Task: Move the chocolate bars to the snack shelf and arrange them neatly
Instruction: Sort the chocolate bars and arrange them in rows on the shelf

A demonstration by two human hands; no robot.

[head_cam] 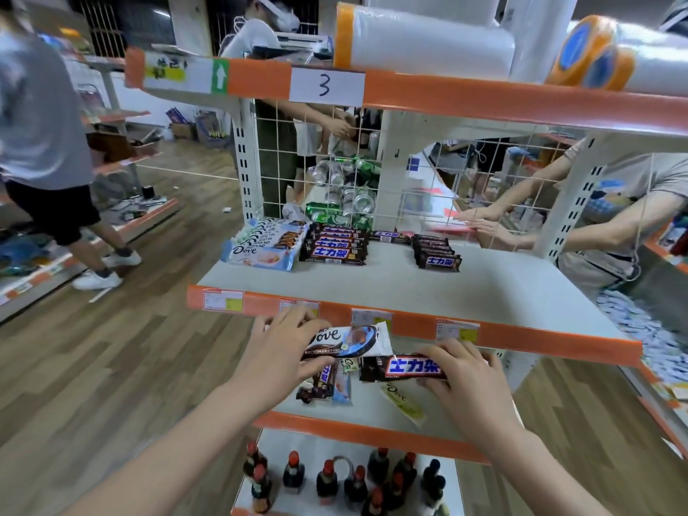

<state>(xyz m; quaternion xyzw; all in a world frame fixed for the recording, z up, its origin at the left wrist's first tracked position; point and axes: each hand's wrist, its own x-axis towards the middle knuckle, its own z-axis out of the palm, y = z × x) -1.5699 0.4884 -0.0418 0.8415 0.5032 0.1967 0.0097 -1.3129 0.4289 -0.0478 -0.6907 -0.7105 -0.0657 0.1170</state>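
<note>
Shop shelving (pixel 409 292) | left hand (pixel 275 351) fingers grip Dove bar (pixel 346 340) | right hand (pixel 465 378) fingers pinch Snickers bar (pixel 402 367)

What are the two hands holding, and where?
Left hand grips a Dove bar at its left end; right hand grips a Snickers bar at its right end.

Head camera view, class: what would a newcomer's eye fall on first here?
Two hands in the foreground, each gripping a chocolate bar: the left hand holds a dark Dove bar, the right hand a Snickers bar. Above them, neat rows of bars line the back of the snack shelf.
</note>
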